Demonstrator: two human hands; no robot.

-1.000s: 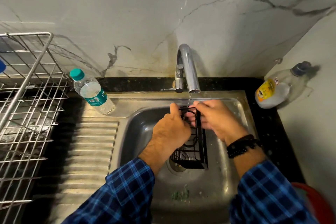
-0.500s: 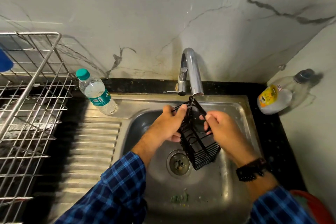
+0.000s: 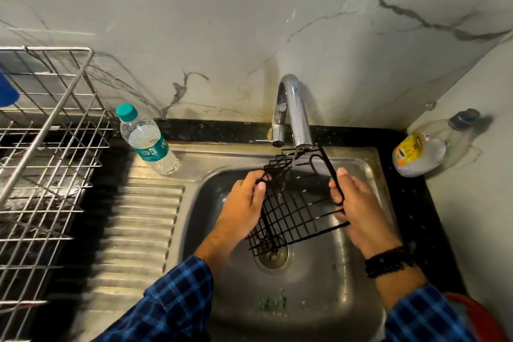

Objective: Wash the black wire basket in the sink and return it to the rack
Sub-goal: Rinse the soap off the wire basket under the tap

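At the far left, a steel wire rack (image 3: pixel 41 147) is seen standing on the dark surface (image 3: pixel 410 203), with a blue object (image 3: pixel 7 91) cut off by the left edge behind its wires. Just right of the rack, a clear water bottle (image 3: pixel 147 139) with a teal cap is stood at the far corner of the ribbed drainboard (image 3: pixel 144 230), leaning in the wide-angle view.

Right of the drainboard, the left hand (image 3: pixel 244 203) is held over the sink (image 3: pixel 319 300). Its fingers (image 3: pixel 249 178) are curled round the left edge of the black wire basket (image 3: pixel 294 208) and its thumb is pressed on the near side. The basket is held tilted in the air above the sink bowl, between both hands. Its far upper corner is placed right under the spout of the chrome tap (image 3: pixel 294 108), and its near lower corner hangs over the drain (image 3: pixel 274 258). Green scraps are left on the sink floor nearer the person.

The right hand (image 3: pixel 358 208) is closed on the basket's right rim wire, with the thumb laid along it. A black beaded bracelet (image 3: pixel 388 261) is worn on that wrist, and blue checked sleeves cover both forearms.

Further right, a clear bottle with a yellow label (image 3: pixel 419 153) is laid on its side in the far corner of the surface, against the wall. A red object (image 3: pixel 483 316) is partly seen at the near right edge.
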